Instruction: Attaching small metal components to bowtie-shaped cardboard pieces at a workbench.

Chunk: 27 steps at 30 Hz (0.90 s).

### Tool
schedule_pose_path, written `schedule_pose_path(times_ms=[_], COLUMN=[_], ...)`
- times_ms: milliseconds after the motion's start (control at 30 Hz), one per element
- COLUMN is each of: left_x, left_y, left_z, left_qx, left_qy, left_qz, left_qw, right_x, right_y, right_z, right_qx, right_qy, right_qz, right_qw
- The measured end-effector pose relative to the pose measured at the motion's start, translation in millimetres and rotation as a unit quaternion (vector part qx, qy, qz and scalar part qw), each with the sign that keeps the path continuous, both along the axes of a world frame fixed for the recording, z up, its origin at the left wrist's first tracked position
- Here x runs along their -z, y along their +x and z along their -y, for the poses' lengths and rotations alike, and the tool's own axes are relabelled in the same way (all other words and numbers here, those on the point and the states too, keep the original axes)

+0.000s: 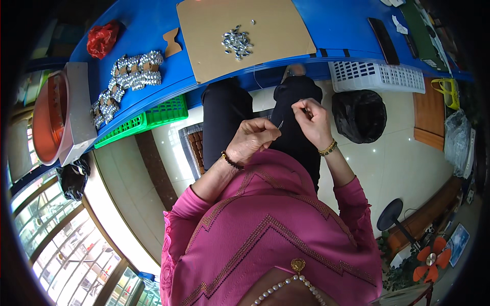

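Observation:
Over my lap, my left hand (pixel 253 137) pinches a thin, shiny needle-like piece (pixel 280 124) between thumb and forefinger, its tip pointing up. Just to the right, and apart from it, my right hand (pixel 312 120) is raised with thumb and fingers pinched together; whatever they hold is too fine to make out. Ahead of both hands, a pile of silver beads (pixel 236 43) lies on a brown cardboard sheet (pixel 209 25), one bead (pixel 252 22) sitting apart. A pale thread (pixel 256 76) hangs off the table edge below the sheet.
Bundles of silver bead strings (pixel 135 70) and a red plastic bag (pixel 102 39) lie on the blue table (pixel 148 25) at left. A phone (pixel 383 41) rests at right. Below are a white basket (pixel 377 76), a black-lined bin (pixel 359 116) and a green crate (pixel 148 120).

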<state>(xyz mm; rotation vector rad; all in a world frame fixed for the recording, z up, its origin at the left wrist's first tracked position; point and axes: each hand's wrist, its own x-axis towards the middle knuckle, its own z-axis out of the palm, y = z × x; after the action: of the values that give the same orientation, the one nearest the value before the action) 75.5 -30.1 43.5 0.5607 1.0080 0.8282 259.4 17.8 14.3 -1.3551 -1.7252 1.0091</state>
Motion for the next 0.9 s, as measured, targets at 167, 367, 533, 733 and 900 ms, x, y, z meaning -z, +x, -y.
schedule_pose_path(times_ms=[167,367,533,733,900], left_x=[8.8,17.8,16.9,10.0,16.4], left_y=[1.8,9.6,10.8,6.1,4.3], left_z=[2.6,2.9,1.5,-3.8,-6.3], left_qx=[-0.050,-0.058,-0.104,-0.122,-0.113], left_qy=[0.100,0.206,0.266,0.201,0.205], left_qz=[-0.105,-0.141,-0.183,-0.147,-0.135], left_qw=[0.988,0.967,0.941,0.961,0.963], right_x=[-7.1,-22.1,-17.6,-25.3,-24.1], right_y=[-4.3,-25.1,-29.6,-32.6,-36.5], right_z=[12.4,24.1,23.3,23.7,23.5], right_qx=[0.053,-0.011,-0.006,-0.039,-0.056], right_qy=[-0.072,-0.179,-0.143,-0.108,-0.117], right_qz=[-0.080,-0.206,-0.188,-0.119,-0.114], right_qw=[0.993,0.962,0.972,0.986,0.985])
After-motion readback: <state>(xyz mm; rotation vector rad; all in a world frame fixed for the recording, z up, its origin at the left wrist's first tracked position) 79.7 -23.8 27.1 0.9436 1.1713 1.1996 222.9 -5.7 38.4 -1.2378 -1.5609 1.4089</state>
